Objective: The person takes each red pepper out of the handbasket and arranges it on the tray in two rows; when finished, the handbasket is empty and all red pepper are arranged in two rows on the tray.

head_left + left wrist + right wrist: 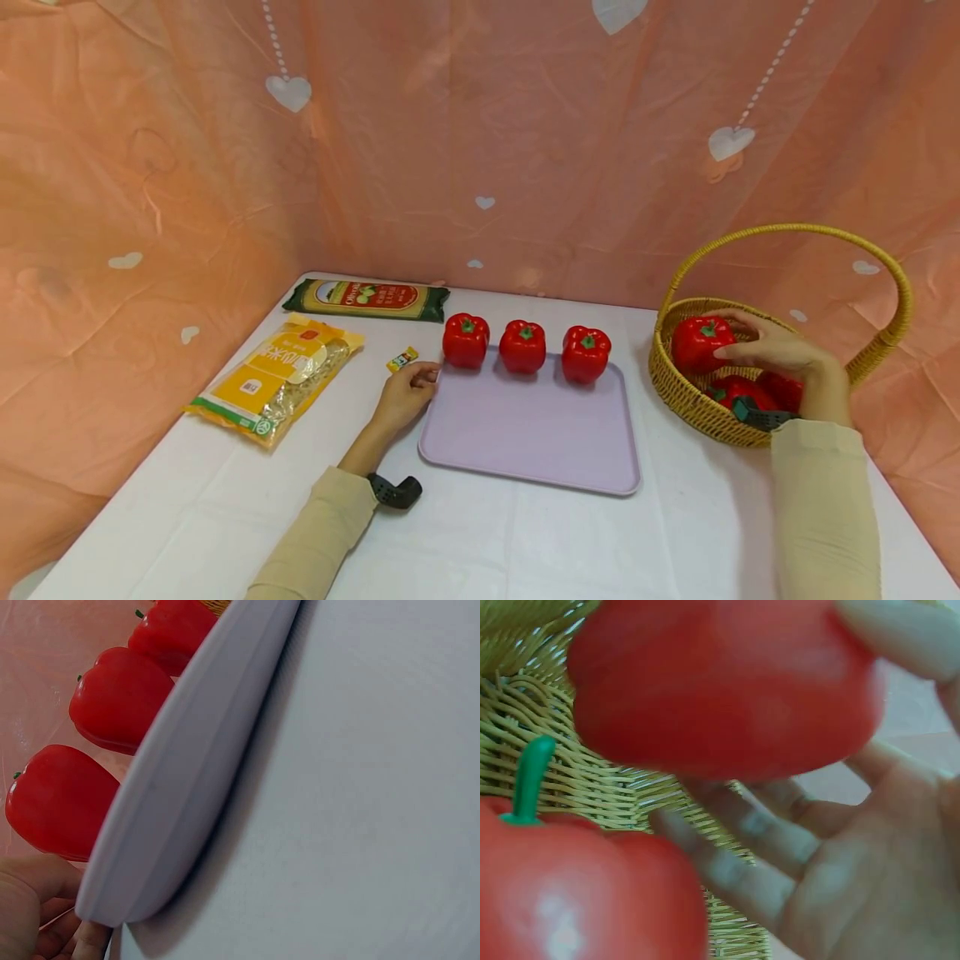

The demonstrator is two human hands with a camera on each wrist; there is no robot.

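My right hand point(776, 348) holds a red bell pepper point(697, 343) between thumb and fingers, inside the wicker basket point(678, 390). Below it lie more red bell peppers point(577, 892), one showing its green stem in the right wrist view. At the left, the fingers of my left hand point(403, 398) pinch the far left corner of a pale purple tray point(525, 437), thumb at the rim. Three bell peppers stand in a row along the tray's far edge: a left one point(466, 342), a middle one point(522, 347) and a right one point(585, 356).
A yellow bag of grain point(277, 375) lies left of the tray, and a green and red noodle pack point(367, 299) behind it. Beside my left hand is a small yellow packet point(402, 359). The basket's tall handle point(795, 228) arches over my right hand. A pink curtain hangs behind.
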